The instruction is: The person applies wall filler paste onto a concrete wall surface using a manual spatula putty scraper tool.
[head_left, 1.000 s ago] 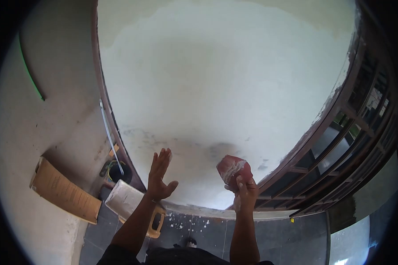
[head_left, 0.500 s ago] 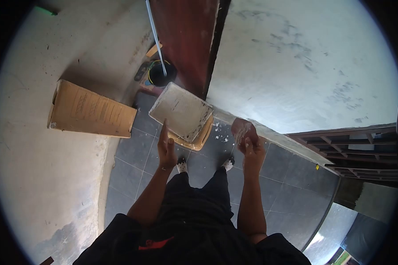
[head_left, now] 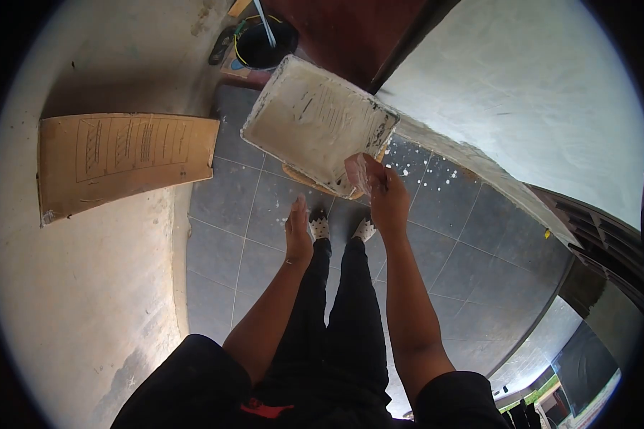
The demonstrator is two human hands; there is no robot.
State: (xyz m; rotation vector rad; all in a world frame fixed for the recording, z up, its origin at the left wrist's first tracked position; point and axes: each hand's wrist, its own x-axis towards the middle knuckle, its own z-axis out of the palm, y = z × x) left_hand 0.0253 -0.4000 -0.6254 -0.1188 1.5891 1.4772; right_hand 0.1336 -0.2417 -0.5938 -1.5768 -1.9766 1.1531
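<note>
My right hand (head_left: 390,204) is closed around a flat reddish scraper (head_left: 360,170) smeared with white paste. The scraper overlaps the near right corner of a shallow rectangular tray (head_left: 279,154) coated with greyish-white paste. Under the tray shows the edge of a tan stool (head_left: 304,176). My left hand (head_left: 298,236) is empty, held below the tray's near edge with its fingers stretched out.
A cardboard box (head_left: 132,157) stands against the left wall. Beyond the tray is a black bucket (head_left: 265,46) with a pale stick in it. White splatters dot the grey tiled floor (head_left: 444,207) beside the right wall (head_left: 537,107).
My right hand has brought the scraper from beside the right wall leftward to the tray's corner. My view has tipped down and come closer to the tray; my left hand stays empty.
</note>
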